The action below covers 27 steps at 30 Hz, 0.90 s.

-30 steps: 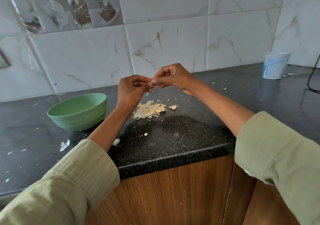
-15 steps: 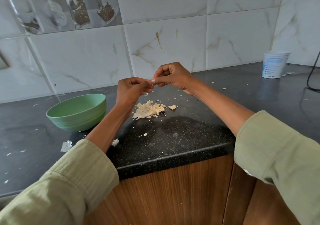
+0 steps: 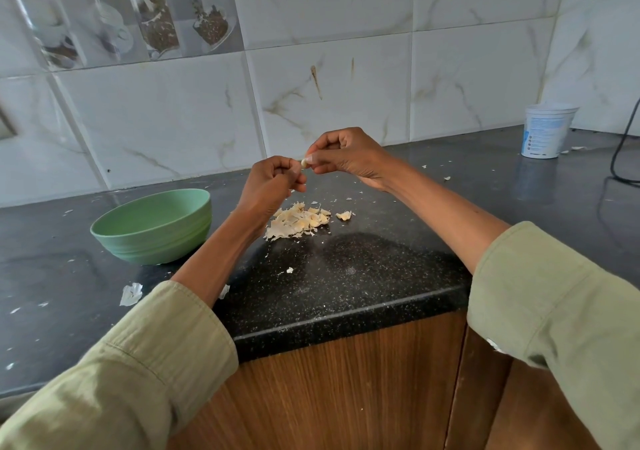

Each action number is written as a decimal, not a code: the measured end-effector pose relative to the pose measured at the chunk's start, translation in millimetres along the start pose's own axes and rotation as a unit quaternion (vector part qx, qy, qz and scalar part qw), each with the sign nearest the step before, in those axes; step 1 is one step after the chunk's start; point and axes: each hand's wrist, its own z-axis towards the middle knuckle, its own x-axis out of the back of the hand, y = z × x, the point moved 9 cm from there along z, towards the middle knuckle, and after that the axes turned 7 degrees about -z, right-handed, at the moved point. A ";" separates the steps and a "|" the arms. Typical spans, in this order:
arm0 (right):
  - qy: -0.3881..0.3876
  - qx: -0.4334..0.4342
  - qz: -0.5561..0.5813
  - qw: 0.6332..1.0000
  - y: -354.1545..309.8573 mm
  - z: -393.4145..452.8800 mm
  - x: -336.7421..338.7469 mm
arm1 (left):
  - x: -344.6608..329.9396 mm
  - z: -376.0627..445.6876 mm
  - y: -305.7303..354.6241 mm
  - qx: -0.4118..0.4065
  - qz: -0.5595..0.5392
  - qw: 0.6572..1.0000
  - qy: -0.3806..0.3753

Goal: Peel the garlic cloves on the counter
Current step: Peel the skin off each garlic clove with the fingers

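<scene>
Pinching a garlic clove (image 3: 304, 162) in right hand (image 3: 349, 157) grip, left hand (image 3: 268, 185) curled beside it

This is a home kitchen. There is a dark counter (image 3: 346, 276), a tile wall (image 3: 346, 51), wood cupboards (image 3: 329, 390) and a green bowl (image 3: 152, 228).

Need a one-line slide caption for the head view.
Both hands pinch a garlic clove above a peel pile, beside a green bowl.
</scene>
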 end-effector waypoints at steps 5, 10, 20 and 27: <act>0.002 -0.007 0.009 1.000 1.0 0.5 1.0 | 0.5 -1.2 2.1 -0.019 0.045 0.999 0.001; 0.012 -0.006 -0.025 1.000 2.4 -0.1 3.3 | -3.5 -3.9 12.2 -0.067 0.091 0.994 -0.001; -0.027 -0.005 -0.019 0.999 2.8 0.5 -7.6 | -3.9 -6.5 20.1 -0.101 0.092 0.991 -0.007; -0.036 0.006 -0.005 0.999 -0.1 -0.9 -10.6 | -2.1 -7.1 18.3 -0.078 0.052 0.996 -0.010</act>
